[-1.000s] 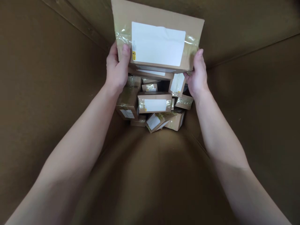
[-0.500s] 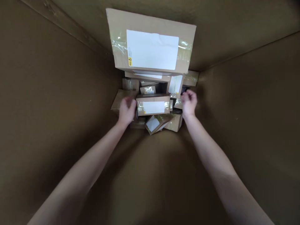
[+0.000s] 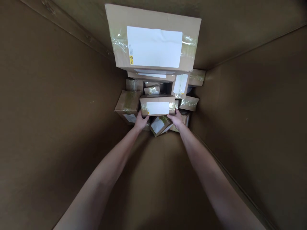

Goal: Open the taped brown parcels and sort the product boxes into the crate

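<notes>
A brown cardboard box (image 3: 157, 108) with a white label and shiny tape lies in the middle of a pile of boxes. My left hand (image 3: 141, 121) grips its near left corner, thumb along the lower front edge. At the opposite end, my right hand (image 3: 177, 119) holds the near right corner in the same way. The fingers of both hands are partly hidden behind the box's ends. Just below the held box, a tilted small box (image 3: 161, 125) with a white label shows between my hands.
A large labelled box (image 3: 154, 48) stands high at the back of the pile. Left of my hands sits a taped box (image 3: 128, 101); on the right lie another taped box (image 3: 189, 103) and a labelled box (image 3: 180, 84). Tall cardboard walls (image 3: 251, 121) surround everything.
Both hands have moved inward from beside the middle box and closed on its two ends. The boxes at left and right are now less covered by my hands.
</notes>
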`<move>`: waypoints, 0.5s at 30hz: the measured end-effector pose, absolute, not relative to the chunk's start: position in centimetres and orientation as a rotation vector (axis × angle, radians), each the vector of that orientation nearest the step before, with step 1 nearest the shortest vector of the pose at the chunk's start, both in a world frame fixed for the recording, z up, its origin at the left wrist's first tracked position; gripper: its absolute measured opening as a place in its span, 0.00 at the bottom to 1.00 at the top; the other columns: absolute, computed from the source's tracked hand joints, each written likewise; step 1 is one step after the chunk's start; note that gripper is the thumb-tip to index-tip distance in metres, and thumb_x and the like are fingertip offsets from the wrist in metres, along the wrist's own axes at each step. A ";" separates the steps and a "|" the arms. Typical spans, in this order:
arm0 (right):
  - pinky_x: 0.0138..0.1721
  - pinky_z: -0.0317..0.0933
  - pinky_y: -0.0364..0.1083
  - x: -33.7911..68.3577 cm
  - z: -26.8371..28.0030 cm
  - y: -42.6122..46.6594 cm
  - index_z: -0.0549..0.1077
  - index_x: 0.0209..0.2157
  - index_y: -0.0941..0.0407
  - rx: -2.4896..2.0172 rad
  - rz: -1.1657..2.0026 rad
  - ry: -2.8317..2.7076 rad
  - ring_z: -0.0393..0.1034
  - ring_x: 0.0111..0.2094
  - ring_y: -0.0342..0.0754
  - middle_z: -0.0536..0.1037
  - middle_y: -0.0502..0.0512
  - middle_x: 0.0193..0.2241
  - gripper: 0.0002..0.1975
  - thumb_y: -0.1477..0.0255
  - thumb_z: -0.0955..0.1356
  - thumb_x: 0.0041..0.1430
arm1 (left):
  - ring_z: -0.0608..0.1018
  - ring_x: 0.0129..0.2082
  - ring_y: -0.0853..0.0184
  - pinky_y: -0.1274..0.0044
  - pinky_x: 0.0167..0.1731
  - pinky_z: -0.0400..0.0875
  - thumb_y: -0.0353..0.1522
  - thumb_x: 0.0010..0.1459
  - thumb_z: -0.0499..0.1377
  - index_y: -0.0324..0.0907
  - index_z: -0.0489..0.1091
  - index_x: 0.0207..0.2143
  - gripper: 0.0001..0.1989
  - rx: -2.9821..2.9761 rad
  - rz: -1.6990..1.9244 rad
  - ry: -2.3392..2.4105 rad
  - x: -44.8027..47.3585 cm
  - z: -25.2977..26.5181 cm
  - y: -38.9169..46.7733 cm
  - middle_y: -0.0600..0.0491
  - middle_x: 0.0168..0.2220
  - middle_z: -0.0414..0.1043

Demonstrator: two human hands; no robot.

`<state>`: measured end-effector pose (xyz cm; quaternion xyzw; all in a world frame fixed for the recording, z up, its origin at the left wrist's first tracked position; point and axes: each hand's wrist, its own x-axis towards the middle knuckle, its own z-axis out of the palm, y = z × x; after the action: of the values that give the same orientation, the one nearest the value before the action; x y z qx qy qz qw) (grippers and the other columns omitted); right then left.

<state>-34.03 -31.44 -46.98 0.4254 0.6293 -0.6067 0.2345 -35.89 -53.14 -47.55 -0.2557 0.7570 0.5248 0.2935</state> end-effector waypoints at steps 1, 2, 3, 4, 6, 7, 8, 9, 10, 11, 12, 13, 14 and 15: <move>0.52 0.63 0.52 -34.0 -46.9 -31.3 0.60 0.57 0.57 1.185 -1.698 1.722 0.73 0.45 0.50 0.74 0.60 0.49 0.36 0.76 0.70 0.44 | 0.71 0.54 0.61 0.67 0.58 0.61 0.27 0.50 0.62 0.41 0.59 0.58 0.32 -0.675 1.432 2.012 -35.9 -47.4 -53.2 0.46 0.52 0.69; 0.52 0.64 0.52 -34.0 -46.7 -31.2 0.61 0.55 0.57 1.195 -1.724 1.730 0.73 0.45 0.50 0.74 0.60 0.49 0.35 0.75 0.71 0.43 | 0.71 0.54 0.61 0.67 0.58 0.62 0.27 0.50 0.62 0.41 0.60 0.57 0.31 -0.672 1.464 2.012 -36.0 -47.1 -53.3 0.46 0.52 0.69; 0.52 0.64 0.53 -33.9 -46.6 -30.9 0.62 0.54 0.57 1.194 -1.746 1.750 0.73 0.44 0.50 0.74 0.61 0.49 0.33 0.74 0.71 0.43 | 0.72 0.53 0.61 0.67 0.58 0.62 0.27 0.50 0.62 0.40 0.60 0.57 0.31 -0.674 1.493 2.012 -36.0 -46.8 -53.4 0.46 0.52 0.69; 0.52 0.64 0.53 -33.9 -46.4 -30.7 0.63 0.52 0.57 1.183 -1.766 1.776 0.73 0.44 0.51 0.74 0.61 0.49 0.32 0.73 0.71 0.43 | 0.72 0.53 0.61 0.67 0.58 0.62 0.27 0.50 0.62 0.40 0.60 0.57 0.30 -0.680 1.520 2.008 -36.1 -46.4 -53.4 0.45 0.53 0.69; 0.51 0.64 0.54 -33.6 -46.3 -30.2 0.63 0.50 0.56 1.130 -1.804 1.818 0.73 0.44 0.51 0.73 0.61 0.49 0.30 0.69 0.72 0.43 | 0.72 0.53 0.61 0.68 0.57 0.64 0.28 0.52 0.62 0.40 0.61 0.57 0.29 -0.692 1.569 1.986 -36.1 -45.7 -53.6 0.45 0.53 0.69; 0.51 0.64 0.53 -33.4 -46.3 -30.1 0.63 0.50 0.56 1.104 -1.820 1.826 0.72 0.44 0.51 0.72 0.62 0.50 0.31 0.68 0.72 0.43 | 0.73 0.52 0.61 0.68 0.56 0.64 0.28 0.53 0.61 0.40 0.61 0.57 0.28 -0.691 1.588 1.975 -36.1 -45.5 -53.7 0.45 0.54 0.68; 0.51 0.64 0.53 -33.2 -46.3 -30.0 0.62 0.51 0.56 1.084 -1.833 1.823 0.72 0.45 0.51 0.72 0.62 0.50 0.32 0.67 0.72 0.43 | 0.73 0.53 0.61 0.69 0.56 0.64 0.29 0.54 0.60 0.40 0.60 0.57 0.28 -0.688 1.605 1.972 -36.2 -45.4 -53.8 0.45 0.54 0.68; 0.52 0.64 0.53 -33.0 -46.4 -30.0 0.61 0.52 0.56 1.072 -1.842 1.812 0.71 0.46 0.51 0.71 0.63 0.51 0.33 0.67 0.72 0.43 | 0.72 0.53 0.61 0.69 0.57 0.64 0.29 0.55 0.59 0.40 0.60 0.57 0.27 -0.683 1.619 1.972 -36.2 -45.4 -53.8 0.46 0.55 0.68; 0.52 0.63 0.53 -32.8 -46.6 -30.1 0.60 0.54 0.56 1.068 -1.843 1.797 0.70 0.49 0.52 0.70 0.63 0.52 0.35 0.67 0.72 0.43 | 0.71 0.54 0.61 0.68 0.57 0.63 0.28 0.55 0.59 0.40 0.59 0.58 0.27 -0.677 1.627 1.974 -36.3 -45.6 -53.8 0.46 0.55 0.67; 0.54 0.62 0.52 -32.6 -46.7 -30.3 0.57 0.57 0.56 1.061 -1.838 1.785 0.68 0.51 0.52 0.68 0.64 0.54 0.38 0.68 0.72 0.43 | 0.70 0.55 0.62 0.68 0.58 0.62 0.28 0.55 0.58 0.41 0.59 0.59 0.28 -0.671 1.628 1.975 -36.4 -45.9 -53.8 0.47 0.56 0.67; 0.55 0.60 0.52 -32.4 -46.9 -30.5 0.54 0.59 0.55 1.045 -1.823 1.778 0.65 0.55 0.52 0.65 0.64 0.57 0.41 0.69 0.72 0.43 | 0.69 0.57 0.62 0.68 0.60 0.60 0.27 0.55 0.59 0.41 0.58 0.59 0.29 -0.665 1.622 1.974 -36.4 -46.3 -53.7 0.48 0.56 0.66; 0.57 0.58 0.52 -32.3 -47.2 -30.7 0.50 0.62 0.54 1.016 -1.799 1.780 0.61 0.58 0.52 0.62 0.63 0.60 0.45 0.69 0.71 0.44 | 0.67 0.58 0.62 0.69 0.61 0.58 0.26 0.54 0.59 0.42 0.57 0.60 0.30 -0.658 1.611 1.967 -36.4 -46.8 -53.6 0.49 0.57 0.66; 0.58 0.56 0.52 -32.1 -47.4 -30.9 0.45 0.64 0.53 0.975 -1.766 1.791 0.57 0.61 0.51 0.59 0.62 0.62 0.48 0.70 0.71 0.44 | 0.65 0.60 0.63 0.69 0.62 0.55 0.25 0.53 0.59 0.42 0.56 0.61 0.32 -0.653 1.599 1.952 -36.4 -47.3 -53.4 0.49 0.58 0.64; 0.59 0.54 0.52 -32.0 -47.5 -31.0 0.41 0.65 0.53 0.932 -1.722 1.814 0.54 0.62 0.51 0.56 0.61 0.63 0.51 0.69 0.72 0.44 | 0.64 0.61 0.63 0.70 0.63 0.53 0.24 0.52 0.59 0.42 0.53 0.62 0.35 -0.661 1.591 1.931 -36.2 -47.8 -53.3 0.49 0.60 0.62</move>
<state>-32.01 -31.02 -47.52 0.3395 0.6607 -0.6273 0.2340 -36.22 -53.26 -47.81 -0.2457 0.7178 0.5915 0.2731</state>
